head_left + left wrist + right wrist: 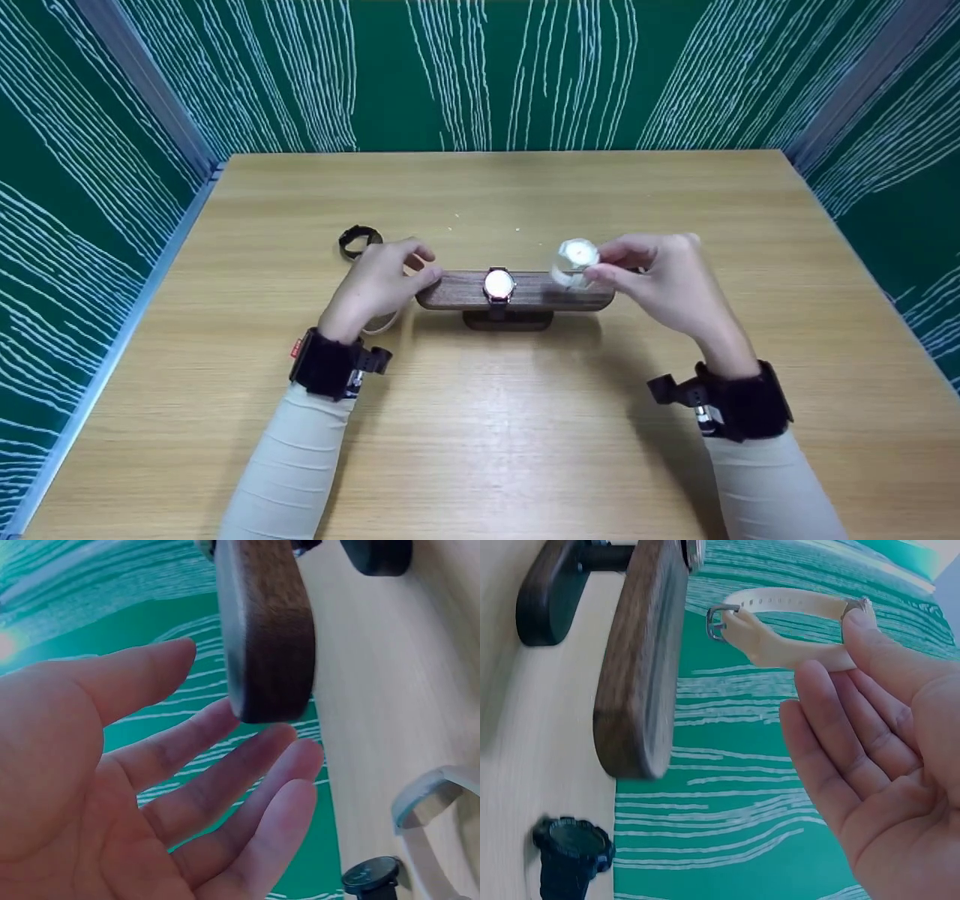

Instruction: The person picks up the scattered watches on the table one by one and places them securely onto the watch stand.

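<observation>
A white watch [579,255], its strap buckled into a loop [802,656], is pinched at the case between the thumb and fingers of my right hand [660,281]. It is held up over the right end of a dark wooden watch stand [555,291]. A watch with a pale face and dark strap [499,286] sits around the middle of the stand's bar. My left hand [382,281] is at the bar's left end, holding nothing, with its fingers [217,787] loosely spread and the fingertips right at the bar's end.
A black watch [360,241] lies on the table beyond my left hand. A light strap [382,322] shows under the left wrist. Another black watch [574,847] lies to the right of the stand, mostly hidden behind my right hand in the head view. Green walls surround the table.
</observation>
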### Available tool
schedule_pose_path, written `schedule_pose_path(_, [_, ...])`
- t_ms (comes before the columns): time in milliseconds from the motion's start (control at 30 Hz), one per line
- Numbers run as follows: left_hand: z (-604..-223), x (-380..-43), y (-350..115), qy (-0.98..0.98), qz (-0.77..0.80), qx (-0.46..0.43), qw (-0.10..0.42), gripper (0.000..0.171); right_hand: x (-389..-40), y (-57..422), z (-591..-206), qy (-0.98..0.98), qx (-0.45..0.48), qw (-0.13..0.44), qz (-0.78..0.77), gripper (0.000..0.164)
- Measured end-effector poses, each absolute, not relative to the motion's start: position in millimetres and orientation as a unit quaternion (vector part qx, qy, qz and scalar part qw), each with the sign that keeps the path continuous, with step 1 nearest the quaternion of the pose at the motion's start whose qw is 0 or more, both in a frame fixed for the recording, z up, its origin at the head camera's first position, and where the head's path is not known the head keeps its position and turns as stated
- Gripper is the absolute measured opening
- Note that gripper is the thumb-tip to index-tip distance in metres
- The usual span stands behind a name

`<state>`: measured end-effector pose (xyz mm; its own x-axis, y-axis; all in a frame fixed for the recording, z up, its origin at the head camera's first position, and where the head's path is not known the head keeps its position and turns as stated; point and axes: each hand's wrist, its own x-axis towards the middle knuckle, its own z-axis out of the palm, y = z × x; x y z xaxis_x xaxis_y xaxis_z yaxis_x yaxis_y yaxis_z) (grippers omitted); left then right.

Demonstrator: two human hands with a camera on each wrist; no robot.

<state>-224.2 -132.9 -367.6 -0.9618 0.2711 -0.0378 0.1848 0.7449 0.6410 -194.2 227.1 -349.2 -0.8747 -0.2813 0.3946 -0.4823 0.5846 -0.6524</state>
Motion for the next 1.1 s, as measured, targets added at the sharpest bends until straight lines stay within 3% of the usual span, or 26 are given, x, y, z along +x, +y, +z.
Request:
schedule_pose_path(433, [-374.0, -227.2, -131.1, 0.921, 0.354, 0.114, 0.112, 0.030, -206.0, 248.0, -354.9, -0.908, 0.166, 0.194, 0.332, 0.014])
schedule_pose_path(1100, [-376.8, -227.5, -130.9, 0.924, 0.348, 0.123, 0.099, 0.030, -208.9, 253.1, -362.3, -0.937, 0.131, 0.118, 0.303, 0.014])
